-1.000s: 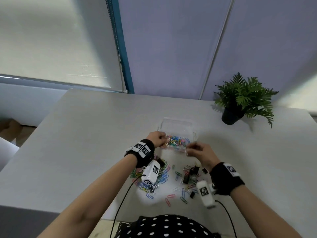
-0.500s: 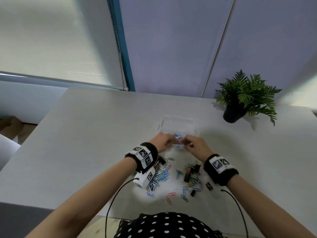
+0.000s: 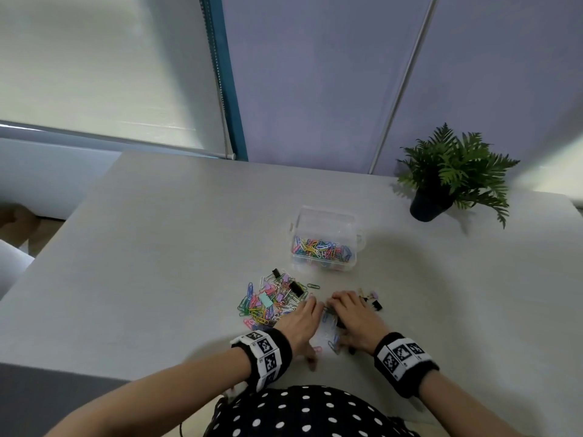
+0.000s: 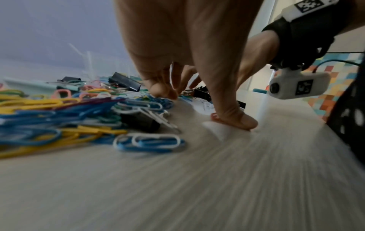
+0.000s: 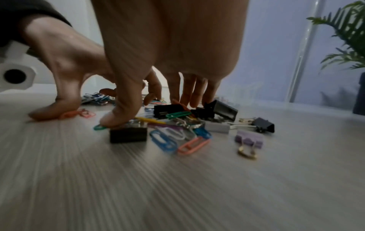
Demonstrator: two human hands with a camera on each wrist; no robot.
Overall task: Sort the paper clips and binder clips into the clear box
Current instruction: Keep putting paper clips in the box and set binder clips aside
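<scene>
Working from the left: the big heap of paper clips (image 3: 268, 302) is thin coated wire in yellow, blue, pink and white, slick and tangly, with a couple of boxy black binder clips (image 3: 298, 290) buried in it. My left hand (image 3: 299, 323) is down at its right edge, fingers spread and relaxed, thumb tip pressing a pink clip (image 5: 77, 114) flat on the table (image 3: 157, 247), not gripping anything yet. Best bet, I think, is to rake a small bunch together and pinch it, since single wires slide around on this smooth woodgrain top. My right hand (image 3: 353, 320) is splayed over the smaller mixed scatter, thumb on a green clip beside a black binder clip (image 5: 128, 134), nothing clamped. The clear box (image 3: 325, 238), glossy thin plastic, sits just beyond, paper clips filling its near compartment.
</scene>
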